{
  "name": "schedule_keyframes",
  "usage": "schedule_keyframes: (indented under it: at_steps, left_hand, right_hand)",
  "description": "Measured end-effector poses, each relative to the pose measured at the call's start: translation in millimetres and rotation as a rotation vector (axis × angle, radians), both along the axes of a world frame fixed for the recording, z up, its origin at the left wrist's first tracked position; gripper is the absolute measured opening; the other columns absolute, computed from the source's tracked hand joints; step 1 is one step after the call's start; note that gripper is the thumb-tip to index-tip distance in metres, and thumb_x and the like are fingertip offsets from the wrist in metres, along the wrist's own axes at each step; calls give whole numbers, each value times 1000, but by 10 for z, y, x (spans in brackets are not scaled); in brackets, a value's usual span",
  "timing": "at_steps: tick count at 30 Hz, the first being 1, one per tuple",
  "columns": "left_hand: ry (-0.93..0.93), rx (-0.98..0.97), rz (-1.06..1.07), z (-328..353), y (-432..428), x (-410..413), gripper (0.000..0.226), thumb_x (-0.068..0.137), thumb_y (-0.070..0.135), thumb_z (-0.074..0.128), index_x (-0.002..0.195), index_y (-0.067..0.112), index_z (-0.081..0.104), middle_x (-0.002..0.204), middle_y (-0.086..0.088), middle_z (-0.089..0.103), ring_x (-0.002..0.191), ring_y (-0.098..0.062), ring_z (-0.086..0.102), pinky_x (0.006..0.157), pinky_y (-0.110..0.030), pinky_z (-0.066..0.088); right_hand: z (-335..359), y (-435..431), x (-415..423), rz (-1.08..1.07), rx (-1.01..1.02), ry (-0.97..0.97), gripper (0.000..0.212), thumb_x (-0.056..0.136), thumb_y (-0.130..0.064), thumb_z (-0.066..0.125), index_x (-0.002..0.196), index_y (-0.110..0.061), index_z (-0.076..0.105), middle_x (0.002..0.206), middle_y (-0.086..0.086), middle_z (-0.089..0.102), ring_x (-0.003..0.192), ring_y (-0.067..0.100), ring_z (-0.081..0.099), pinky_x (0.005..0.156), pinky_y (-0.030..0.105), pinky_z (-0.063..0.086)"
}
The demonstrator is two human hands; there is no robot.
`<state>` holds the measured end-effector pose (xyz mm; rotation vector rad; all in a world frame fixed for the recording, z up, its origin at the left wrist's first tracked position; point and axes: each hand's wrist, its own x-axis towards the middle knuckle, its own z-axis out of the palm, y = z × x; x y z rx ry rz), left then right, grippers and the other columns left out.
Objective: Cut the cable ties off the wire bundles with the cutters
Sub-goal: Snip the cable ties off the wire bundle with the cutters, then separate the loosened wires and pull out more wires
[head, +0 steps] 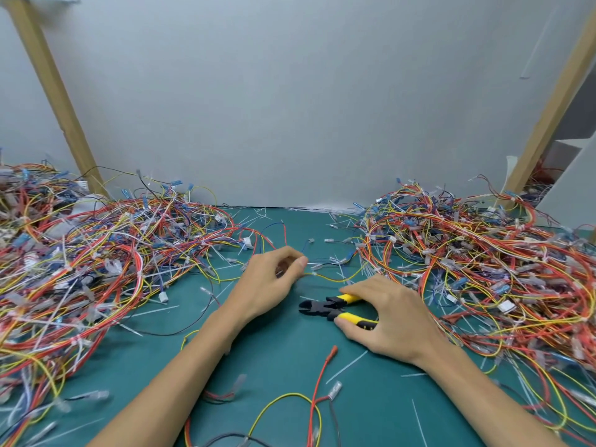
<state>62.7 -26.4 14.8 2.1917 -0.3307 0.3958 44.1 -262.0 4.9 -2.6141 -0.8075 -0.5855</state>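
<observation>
Teal mat (283,366) bears tangled wire heaps (96,253) below grey wall (290,108).

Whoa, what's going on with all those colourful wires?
A person is working at a green table with a big heap of tangled wires on the left and another on the right. The left hand pinches a thin yellow wire in the middle. The right hand holds the yellow-handled cutters low against the table, not at a tie right now. Thin white ties lie scattered about.
</observation>
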Motion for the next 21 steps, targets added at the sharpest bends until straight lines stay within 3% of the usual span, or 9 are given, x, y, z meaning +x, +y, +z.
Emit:
schedule_keyframes:
  at_steps: [2, 5, 8, 10, 11, 13, 16, 18, 21]
  left_hand:
    - [-9, -42, -18, 120, 15, -14, 23, 101, 27, 48, 99, 20, 70, 82, 12, 71, 84, -2, 63, 77, -26, 49]
    - [-102, -41, -4, 391, 77, -17, 24, 102, 20, 46, 102, 20, 70, 87, 13, 73, 92, -6, 64, 84, -38, 51]
    - [-286, -53, 139, 664, 182, -38, 15, 96, 17, 54, 96, 22, 69, 79, 13, 72, 80, 4, 63, 74, -24, 50]
    - [-373, 70, 280, 786, 286, -65, 8, 90, 18, 59, 87, 22, 66, 73, 12, 67, 72, -1, 63, 69, -22, 46]
    - [-309, 167, 314, 827, 341, -67, 7, 88, 19, 58, 85, 21, 65, 73, 10, 66, 73, -8, 64, 69, -26, 48]
    - [-5, 448, 309, 854, 413, -67, 14, 89, 23, 53, 85, 17, 65, 79, 1, 69, 80, -22, 65, 74, -34, 53]
    - [434, 831, 179, 741, 360, -101, 30, 95, 27, 44, 88, 7, 66, 90, -10, 71, 85, -26, 68, 77, -33, 56]
    - [515, 830, 139, 626, 291, -108, 31, 97, 28, 44, 86, 6, 63, 90, -11, 71, 78, -24, 71, 76, -32, 57]
    - [573, 588, 145, 508, 262, -56, 34, 94, 35, 59, 84, 4, 69, 80, -7, 74, 67, -20, 73, 69, -29, 60]
  right_hand:
    - [4, -7, 16, 26, 4, 46, 51, 77, -62, 60, 116, -31, 69, 112, -18, 66, 108, 5, 58, 95, 28, 47]
    - [12, -14, 32, 58, 81, 39, 42, 81, -55, 59, 110, -27, 72, 112, -17, 67, 109, 4, 57, 100, 29, 41]
    - [9, -21, 54, 26, 183, -10, 30, 86, -47, 56, 97, -24, 73, 99, -17, 68, 100, 4, 57, 94, 27, 41]
    - [-1, -26, 77, -11, 233, -25, 22, 90, -39, 55, 91, -23, 71, 90, -16, 66, 91, 3, 55, 86, 26, 42]
    - [-8, -32, 91, -27, 255, -29, 20, 91, -35, 55, 89, -23, 70, 87, -16, 65, 88, 3, 54, 82, 25, 42]
    - [-24, -43, 107, -47, 284, -32, 19, 93, -32, 53, 86, -23, 68, 83, -15, 63, 84, 2, 52, 77, 22, 40]
    - [-36, -48, 108, -56, 299, -38, 22, 95, -30, 49, 87, -22, 68, 83, -14, 63, 84, 4, 53, 76, 22, 42]
    - [-33, -43, 99, -56, 306, -61, 20, 95, -27, 50, 86, -21, 67, 82, -13, 63, 82, 4, 52, 76, 23, 42]
    - [-29, -46, 95, -58, 302, -71, 16, 95, -22, 52, 87, -21, 67, 82, -14, 63, 80, 2, 51, 75, 22, 41]
